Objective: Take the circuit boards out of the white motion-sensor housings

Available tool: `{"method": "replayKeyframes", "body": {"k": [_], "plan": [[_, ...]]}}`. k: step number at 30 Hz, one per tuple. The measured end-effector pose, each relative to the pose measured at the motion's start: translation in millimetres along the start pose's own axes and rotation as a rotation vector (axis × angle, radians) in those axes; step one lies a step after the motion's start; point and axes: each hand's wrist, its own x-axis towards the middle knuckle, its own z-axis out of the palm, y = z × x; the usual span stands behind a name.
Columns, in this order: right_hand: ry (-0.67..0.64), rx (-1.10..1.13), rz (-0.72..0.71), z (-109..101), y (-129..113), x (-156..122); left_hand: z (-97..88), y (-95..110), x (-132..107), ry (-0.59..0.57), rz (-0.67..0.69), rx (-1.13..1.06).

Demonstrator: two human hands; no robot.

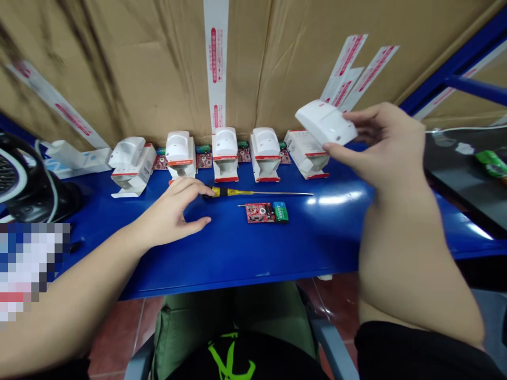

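Taped cardboard point(130, 68) rises behind the blue surface point(317, 248); a green packet point(491, 162) lies on a dark table point(447, 174) at right.

Cardbd wall point(130, 68), blue metal frame point(475, 87), red tile flr point(114, 338), blue tbl point(237, 253)

Blue table point(309, 248) with white plastic housings point(224, 143), a yellow-handled screwdriver point(227, 191), a red circuit board point(259, 212).

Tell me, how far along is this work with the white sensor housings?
Four white sensor housings already sit on their boxes. In hand: the right hand holds a fifth housing above a tilted open box. Left on the blue table: a red circuit board, a green battery, and a yellow-handled screwdriver by the left hand.
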Motion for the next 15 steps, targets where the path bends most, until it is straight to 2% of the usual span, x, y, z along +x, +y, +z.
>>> {"method": "replayKeyframes", "body": {"k": [5,8,15], "plan": [[-0.062,-0.104,0.119,18,37,10,0.1,-2,0,-0.037,-0.008,-0.007],[-0.046,-0.13,0.192,31,55,13,-0.2,-2,0,-0.051,-0.008,-0.012],[-0.017,-0.235,0.271,54,73,18,-1.0,-3,1,-0.079,0.028,-0.024]]}}
